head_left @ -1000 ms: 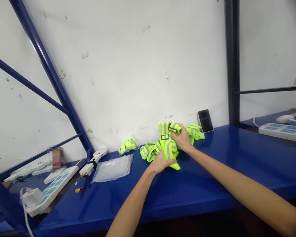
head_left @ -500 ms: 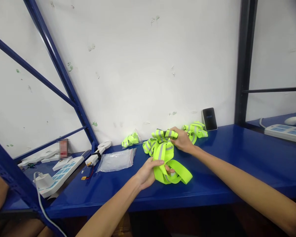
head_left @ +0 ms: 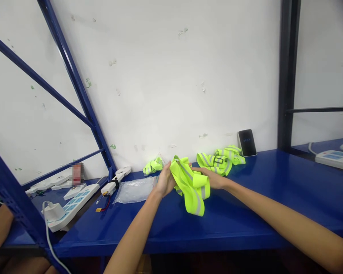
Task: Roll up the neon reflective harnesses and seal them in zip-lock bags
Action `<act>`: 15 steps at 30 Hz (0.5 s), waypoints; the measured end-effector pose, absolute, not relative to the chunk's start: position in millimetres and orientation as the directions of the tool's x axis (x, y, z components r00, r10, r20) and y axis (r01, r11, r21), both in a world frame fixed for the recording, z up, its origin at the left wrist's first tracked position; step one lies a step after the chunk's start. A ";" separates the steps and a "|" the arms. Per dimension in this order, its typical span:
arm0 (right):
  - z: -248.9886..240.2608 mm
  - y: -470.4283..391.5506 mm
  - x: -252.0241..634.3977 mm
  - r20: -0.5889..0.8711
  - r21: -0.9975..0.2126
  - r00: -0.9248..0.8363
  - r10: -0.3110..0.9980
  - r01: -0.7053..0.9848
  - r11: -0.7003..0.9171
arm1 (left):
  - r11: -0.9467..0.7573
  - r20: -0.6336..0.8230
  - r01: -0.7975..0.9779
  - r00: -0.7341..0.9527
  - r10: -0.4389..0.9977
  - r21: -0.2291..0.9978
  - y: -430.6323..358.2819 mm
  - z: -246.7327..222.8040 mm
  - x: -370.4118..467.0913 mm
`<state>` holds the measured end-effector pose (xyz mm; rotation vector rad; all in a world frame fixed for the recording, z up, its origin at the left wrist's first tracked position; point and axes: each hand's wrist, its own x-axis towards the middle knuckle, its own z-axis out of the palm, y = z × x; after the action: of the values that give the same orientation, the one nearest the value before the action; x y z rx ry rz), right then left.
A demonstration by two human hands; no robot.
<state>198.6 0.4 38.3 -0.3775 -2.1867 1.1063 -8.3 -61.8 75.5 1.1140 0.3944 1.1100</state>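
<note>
A neon-yellow reflective strap [head_left: 193, 182] with grey stripes hangs in loose folds between my two hands, over the blue table. My left hand [head_left: 165, 181] grips its upper left side. On the other side, my right hand [head_left: 210, 177] is closed on the strap, its fingertips hidden behind the folds. Just behind lies more bundled reflective strap [head_left: 223, 160] with a black buckle, against the wall. A small bag of reflective strap [head_left: 153, 166] sits behind my left hand. A clear plastic bag [head_left: 134, 190] lies flat to its left.
A phone-like screen device [head_left: 247, 142] leans at the wall. To the left are a white handheld fan [head_left: 122, 172], a battery with wires [head_left: 108, 187] and a power strip [head_left: 77, 205] beyond the blue rack post [head_left: 20, 194]. Another person's arm [head_left: 0, 228] shows at far left.
My left hand has moved up along the strap and my right hand down, bringing them level. The held strap has come away from the buckled bundle, which now lies behind.
</note>
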 end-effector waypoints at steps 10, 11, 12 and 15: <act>40.8 -4.1 205.9 0.217 -0.925 -0.820 0.529 0.001 0.381 | 0.087 0.157 -0.623 0.325 0.932 0.777 -35.1 87.9 9.3; 42.2 -5.2 205.6 0.235 -0.922 -0.818 0.525 -0.016 0.387 | 0.075 0.169 -0.639 0.311 0.935 0.765 -34.4 89.5 9.6; 43.4 -5.6 205.9 0.247 -0.918 -0.817 0.521 -0.026 0.395 | 0.062 0.183 -0.648 0.304 0.935 0.759 -34.1 90.6 9.2; 44.7 -2.3 209.8 0.303 -0.879 -0.790 0.532 -0.016 0.477 | 0.031 0.232 -0.631 0.330 0.915 0.775 -35.5 90.8 7.0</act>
<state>209.8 -2.3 44.7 -0.4265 -2.1744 1.3022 7.0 -35.5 90.8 0.9404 0.3754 1.2348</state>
